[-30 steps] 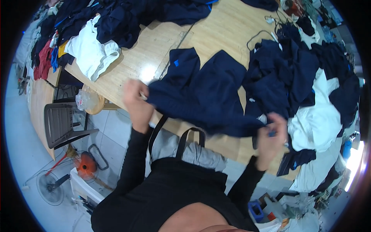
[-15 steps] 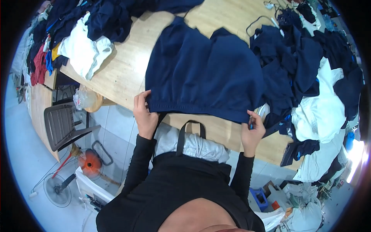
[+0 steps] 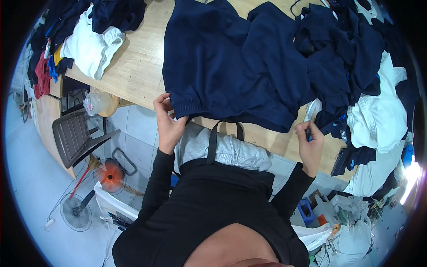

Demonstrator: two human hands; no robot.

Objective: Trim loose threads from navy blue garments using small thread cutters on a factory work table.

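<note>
Right hand point(image 3: 311, 144) has left the right end of the waistband point(image 3: 195, 110) since the preceding frame, and that end now sags and bunches instead of lying straight. Left hand point(image 3: 170, 129) remains at the waistband's left corner, thumb and fingers pinching the cloth. Right hand is drawn closed around a small blue object point(image 3: 308, 134), kind not determinable; whether its fingertips touch the cloth cannot be told. Dark blue garment point(image 3: 231, 58) lies along the middle of the near edge of the tabletop point(image 3: 142, 66), waistband toward the wearer, legs toward the far edge. Done, in this judgement: garment turned and spread out. Outstanding: right end unaligned, creases across the body unsmoothed. Toward the tabletop's right end, a dark blue heap point(image 3: 336, 49) adjoins the garment, with a white garment point(image 3: 376, 118) beyond; another white piece point(image 3: 91, 51) lies by the near left corner. Condition of these piles: loose, unfolded.
</note>
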